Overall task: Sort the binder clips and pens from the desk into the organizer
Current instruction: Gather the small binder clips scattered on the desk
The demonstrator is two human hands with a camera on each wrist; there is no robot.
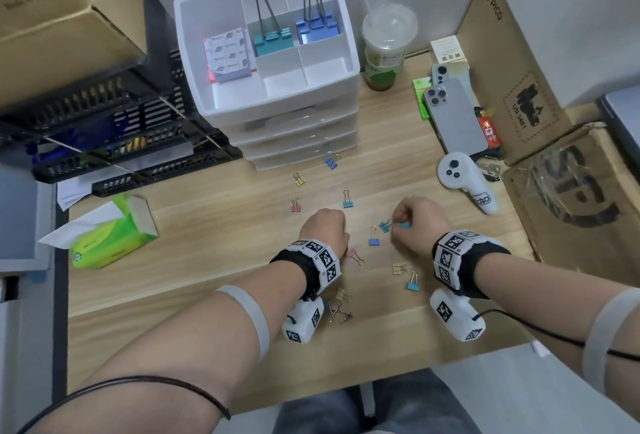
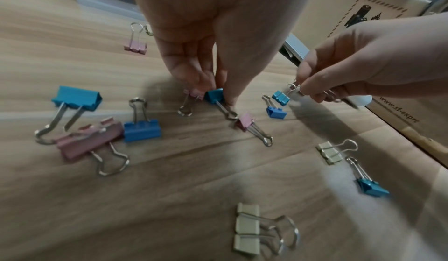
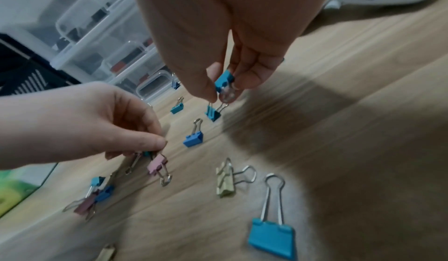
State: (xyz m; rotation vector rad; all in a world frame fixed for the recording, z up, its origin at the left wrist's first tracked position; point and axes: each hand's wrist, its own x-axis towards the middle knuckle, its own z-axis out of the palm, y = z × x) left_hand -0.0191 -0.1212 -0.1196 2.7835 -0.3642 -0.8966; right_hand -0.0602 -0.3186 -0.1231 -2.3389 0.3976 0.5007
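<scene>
Across the middle of the head view runs a pale wood-grain desk (image 1: 221, 225), hemmed in by cardboard boxes (image 1: 512, 94) on the right and black mesh trays (image 1: 104, 121) on the left. Printed on the boxes are "PICO" at the upper right and a large "SF" lower down; the left wrist view shows "www.sf-expre" along a box edge. At top centre stands the white organizer (image 1: 277, 94), its open top holding a note pad marked "Notes" (image 1: 227, 57), a large teal clip (image 1: 272, 40) and large blue clips (image 1: 317, 28). Small binder clips in pink, yellow, blue and teal lie scattered over the desk below it. The left hand (image 1: 327, 229), fingers curled, pinches a teal binder clip (image 2: 214, 95) against the desk, with another clip's wire handle showing beneath its fingers. The right hand (image 1: 420, 225), just right of centre, pinches small teal binder clips (image 3: 224, 82) by their wire handles, one dangling just above the wood.
</scene>
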